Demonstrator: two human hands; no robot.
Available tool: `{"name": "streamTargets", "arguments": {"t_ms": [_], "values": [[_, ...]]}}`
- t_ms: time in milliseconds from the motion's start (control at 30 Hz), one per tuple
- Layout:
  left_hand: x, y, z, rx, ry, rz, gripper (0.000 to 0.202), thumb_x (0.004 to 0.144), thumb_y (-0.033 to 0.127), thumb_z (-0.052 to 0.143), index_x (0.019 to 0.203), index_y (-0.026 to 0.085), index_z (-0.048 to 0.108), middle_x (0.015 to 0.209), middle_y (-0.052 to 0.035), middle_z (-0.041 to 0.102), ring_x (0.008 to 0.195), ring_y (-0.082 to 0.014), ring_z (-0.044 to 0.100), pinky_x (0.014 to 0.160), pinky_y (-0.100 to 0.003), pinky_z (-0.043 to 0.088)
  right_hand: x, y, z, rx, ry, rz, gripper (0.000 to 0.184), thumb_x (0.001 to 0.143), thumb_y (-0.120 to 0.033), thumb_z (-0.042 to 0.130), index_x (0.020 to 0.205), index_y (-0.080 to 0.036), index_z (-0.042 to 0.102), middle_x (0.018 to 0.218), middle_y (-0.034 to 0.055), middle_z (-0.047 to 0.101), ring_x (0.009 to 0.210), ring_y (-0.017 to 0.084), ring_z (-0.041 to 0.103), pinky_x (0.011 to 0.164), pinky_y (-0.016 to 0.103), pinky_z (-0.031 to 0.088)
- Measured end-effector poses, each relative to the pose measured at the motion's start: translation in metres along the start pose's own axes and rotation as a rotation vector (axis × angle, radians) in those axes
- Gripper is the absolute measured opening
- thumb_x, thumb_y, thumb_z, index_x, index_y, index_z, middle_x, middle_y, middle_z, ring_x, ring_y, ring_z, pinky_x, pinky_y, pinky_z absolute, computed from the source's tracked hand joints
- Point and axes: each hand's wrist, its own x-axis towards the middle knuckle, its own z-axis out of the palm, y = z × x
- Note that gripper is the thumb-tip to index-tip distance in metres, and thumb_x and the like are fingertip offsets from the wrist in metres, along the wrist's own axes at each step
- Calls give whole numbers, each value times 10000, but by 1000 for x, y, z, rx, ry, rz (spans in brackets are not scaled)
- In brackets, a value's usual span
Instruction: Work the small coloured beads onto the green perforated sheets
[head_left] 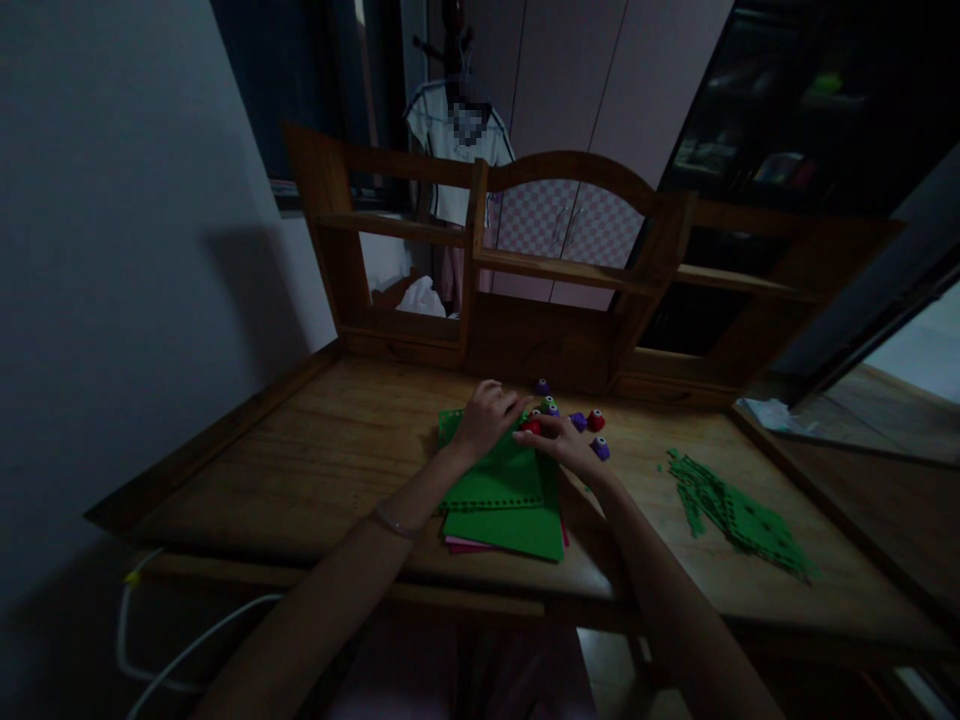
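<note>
A green sheet [510, 475], with rows of small holes along its edges, lies on a stack of other sheets [506, 530]. My left hand [489, 415] is closed at the sheet's far edge, its fingertips partly hidden. A red paper punch [532, 425] sits at the far right corner of that sheet, and the fingers of my right hand [559, 440] are closed around it. Just beyond my right hand stand several more small punches, among them a purple punch [600, 447], another red punch [596, 420] and a green punch [548, 402].
Cut and perforated green scraps [739, 515] lie at the right of the wooden table [315, 450]. A wooden shelf unit [540, 335] rises along the table's back edge. A white cable [202, 635] hangs at the lower left. The room is dim.
</note>
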Motion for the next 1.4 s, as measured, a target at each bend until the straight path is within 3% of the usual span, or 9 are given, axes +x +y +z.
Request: {"name": "streamTargets", "arguments": {"t_ms": [267,567,833,1133,1400], "values": [[-1,1,2,-4,9,-7,285,916,360,422,721,199,553,707,-27,536,840,-178,502,930,-385,390,0,-1,-1,4,6,-19,377,697,-547,617,716,-174,565,638,-22,465,595,122,423,542,247,310],[1,5,0,4,54,-5,281,918,353,417,724,194,544,717,-30,526,853,-181,502,910,-381,404,0,-3,10,12,132,-39,393,703,-572,590,696,-179,564,651,-9,489,619,139,457,566,257,350],[3,5,-5,19,65,10,271,914,344,433,711,196,534,710,-31,521,842,-183,494,900,-368,404,1,-3,13,16,152,-16,404,693,-591,591,687,-190,547,630,-13,466,597,137,442,543,256,338],[2,1,-1,4,63,-20,277,909,359,443,706,199,543,712,-39,534,850,-187,504,879,-375,407,2,-3,4,51,62,-7,395,687,-551,629,805,-177,588,706,-6,506,642,137,465,582,252,354],[1,1,0,-3,22,-14,291,916,365,425,714,194,546,725,-42,534,849,-188,510,839,-373,409,-1,-6,0,21,19,0,401,677,-550,642,767,-166,566,672,-26,472,610,115,431,551,238,314]]}}
